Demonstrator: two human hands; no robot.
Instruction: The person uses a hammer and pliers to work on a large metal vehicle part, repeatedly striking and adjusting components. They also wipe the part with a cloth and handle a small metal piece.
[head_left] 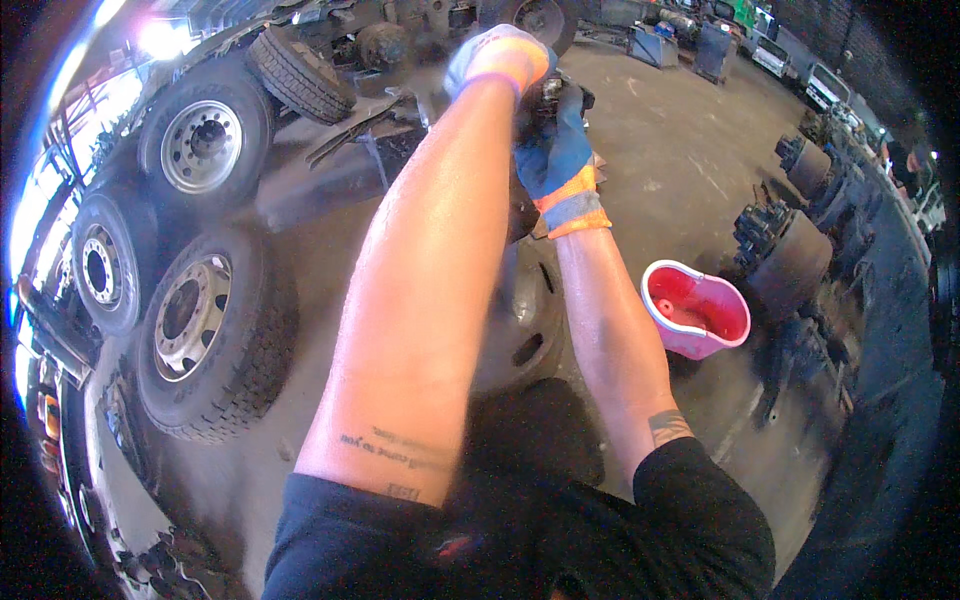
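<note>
Both my arms stretch forward, away from me. My left hand, in a light glove with an orange cuff, is raised at the top, its back toward me and its fingers hidden. Just below and right of it, my right hand wears a blue glove with an orange and grey cuff. Its fingers are closed around a dark, greasy metal part, whose kind I cannot make out. Under my forearms lies a grey metal wheel rim with slots, partly covered by my left arm.
Several truck wheels stand on the left. A pink bucket with a white rim and red inside sits right of my right forearm. Greasy hubs with drums line the right side. Metal bins and vehicles are farther back.
</note>
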